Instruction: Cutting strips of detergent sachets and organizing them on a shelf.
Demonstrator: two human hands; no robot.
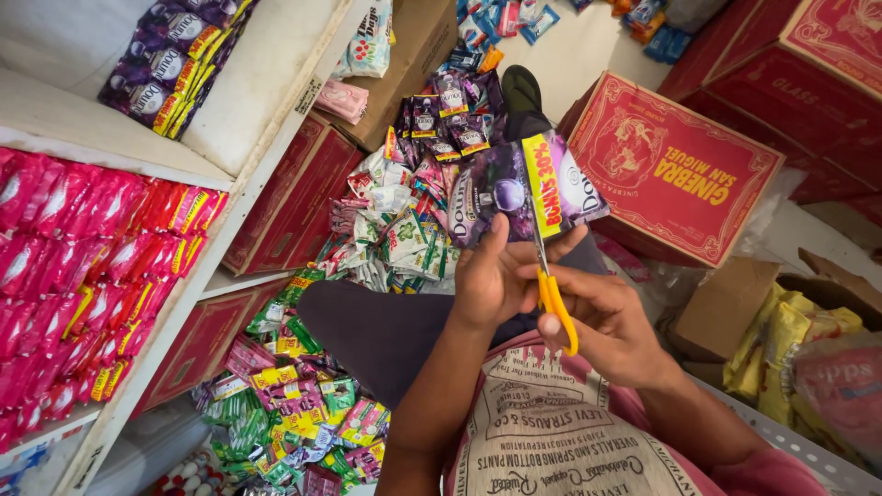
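While the purple sachet strip [514, 188] is pinched upright in the left hand [491, 280], its lower edge is presented to the yellow-handled scissors [554, 298] held in the right hand [611, 326]. The left thumb is pressed against the front of the strip and the fingers are curled behind it, closed on it firmly — a grip that keeps the foil taut and clear of the lap so the blades can meet it squarely. The right hand's fingers are threaded through the scissor loops and closed around them; the blades are pointed upward at the seam between two sachets, though how far apart they stand cannot quite be made out, since they are seen almost edge-on against the packet. The strip is held just above the dark trousers [377, 335], between the two hands and near the body.

Loose sachets — green, white and pink — are heaped on the floor [395, 234] ahead of the knees, with a second heap [294, 413] beside the left thigh, probably where cut pieces are dropped within easy reach. Red sachets [83, 266] are stacked on the white shelf [220, 248] at the left, and a red carton [675, 170] is set to the right.
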